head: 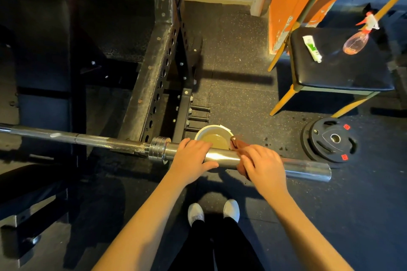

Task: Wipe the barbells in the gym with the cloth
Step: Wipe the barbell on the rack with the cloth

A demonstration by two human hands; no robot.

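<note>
My left hand (193, 156) is closed over the sleeve of the barbell (222, 157), just outboard of the ribbed collar (159, 149), and holds the bar steady. My right hand (262, 166) presses a brown cloth (239, 145) around the same sleeve; the fingers are wrapped over the cloth, so the grip is closed on cloth and steel together.

The barbell rests across the rack (154, 68) in front of me. Its long axis runs nearly level across the view, from the far left edge to the free end (326, 172) at the right, sloping slightly toward me at that end. The sleeve end points to my right, toward the weight plates (330, 139) lying flat on the floor (237, 50).

To do this step well, I judge the following applies:
1. Keep the left hand firm so the sleeve does not spin under the cloth.
2. Keep the cloth wrapped around the sleeve, not laid on top only.
3. Stroke along the long axis, outward to the free end, then return.
4. Turn the wrist to reach the underside, which is hidden from view.
5. Avoid knocking the bucket (213, 136) of murky water standing on the floor just behind the bar.
</note>
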